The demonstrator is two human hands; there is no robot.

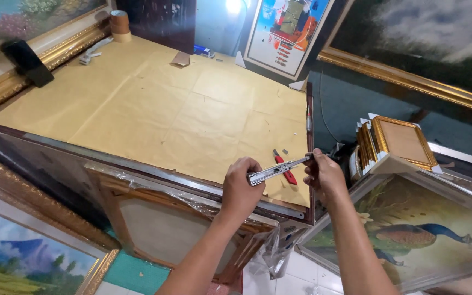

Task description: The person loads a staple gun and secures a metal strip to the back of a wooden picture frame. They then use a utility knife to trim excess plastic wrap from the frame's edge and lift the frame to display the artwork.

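A framing workshop fills the view, with a large surface [154, 109] covered in brown paper at its middle and framed paintings leaning all around it. At the far left edge a black phone [27, 62] leans against a gold frame [39, 60], and past it near the far left corner lie a grey tool [94, 51] and a roll of brown tape [119, 25]. A small scrap of cardboard [181, 58] rests at the far edge. Below the near edge, a canvas wrapped in clear plastic [165, 218] stands against the surface, and a landscape painting [23, 257] sits in the lower left.

The left hand [240, 188] hovers over the near right corner, fingers curled closed around the left end of a metal strip [276, 170]. The strip runs slightly upward to the right, held above the paper. Just behind it on the paper lies a red box cutter [285, 166]. The right hand [323, 175] pinches the strip's right end between thumb and fingertips, closed on it.

Along the right edge a thin pen-like tool [308, 121] lies. Beyond the corner a stack of small gold frames [391, 145] stands, and below it a painting of a peacock [427, 229] leans. A large dark painting in a gold frame [422, 49] fills the upper right.
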